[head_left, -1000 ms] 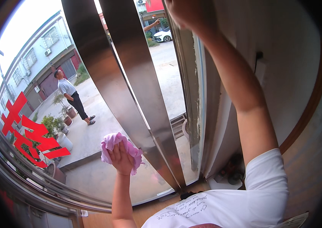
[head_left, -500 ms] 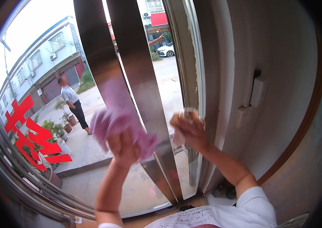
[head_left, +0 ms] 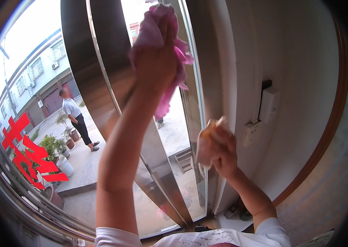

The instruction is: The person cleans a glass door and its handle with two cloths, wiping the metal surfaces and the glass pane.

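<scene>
My left hand [head_left: 154,68] is raised high with the arm stretched out, its fingers closed on a crumpled pink cloth [head_left: 157,26]. The cloth lies against the upper part of the narrow glass pane beside a wide brown metal door frame [head_left: 110,45], and its loose ends hang below the hand. Lower down at the right, my right hand [head_left: 226,154] grips a soft, crumpled whitish and orange bundle [head_left: 207,144]. What exactly that bundle is, I cannot make out. It is held up near the pane's right edge, and whether it touches the glass I cannot tell.
Red cut-out characters [head_left: 36,152] are stuck on the left glass. Outside stand a person [head_left: 77,117], potted plants [head_left: 52,146] and a white bucket [head_left: 64,165]. On the right wall are a socket [head_left: 251,133] and a white box [head_left: 268,105] with a cable.
My left hand with the pink cloth has moved up and to the right, from the metal frame onto the narrow pane. My right hand has dropped slightly and moved right, still holding the bundle.
</scene>
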Demonstrator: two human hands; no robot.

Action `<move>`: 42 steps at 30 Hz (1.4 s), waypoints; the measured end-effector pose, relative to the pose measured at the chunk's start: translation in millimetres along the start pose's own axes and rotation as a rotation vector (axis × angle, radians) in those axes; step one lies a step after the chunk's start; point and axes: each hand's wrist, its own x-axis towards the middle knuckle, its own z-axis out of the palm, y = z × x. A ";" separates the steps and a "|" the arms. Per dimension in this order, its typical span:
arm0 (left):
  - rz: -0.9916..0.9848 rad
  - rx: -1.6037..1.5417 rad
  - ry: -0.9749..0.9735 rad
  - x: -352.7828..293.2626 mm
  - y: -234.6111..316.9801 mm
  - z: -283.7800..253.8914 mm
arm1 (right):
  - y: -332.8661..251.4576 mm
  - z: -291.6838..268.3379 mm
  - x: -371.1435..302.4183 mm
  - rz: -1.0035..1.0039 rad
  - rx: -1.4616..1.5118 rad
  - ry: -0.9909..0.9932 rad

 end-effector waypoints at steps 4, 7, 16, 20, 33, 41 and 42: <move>-0.405 -0.845 -0.076 -45.2 26.1 4.1 | 9.1 22.6 98.5 0.047 0.012 0.201; -0.124 -0.522 0.016 -83.1 37.2 -4.5 | 41.5 29.6 188.2 -0.090 -0.046 0.225; 0.129 0.276 -0.333 -194.3 40.8 16.2 | 38.0 25.9 265.8 -0.215 0.053 0.061; 0.049 0.066 -0.381 -219.1 48.6 31.9 | 65.4 64.0 158.1 -0.124 -0.391 0.129; -1.038 -1.264 -0.838 -486.3 98.9 -0.6 | 29.8 105.2 -224.1 0.574 0.014 -0.253; -0.827 -0.796 -0.760 -337.4 90.8 -14.1 | 43.9 82.9 -97.4 0.231 -0.198 -0.150; -0.876 -0.786 -0.760 -314.7 89.1 -11.3 | 42.9 77.4 -62.8 0.185 -0.197 -0.099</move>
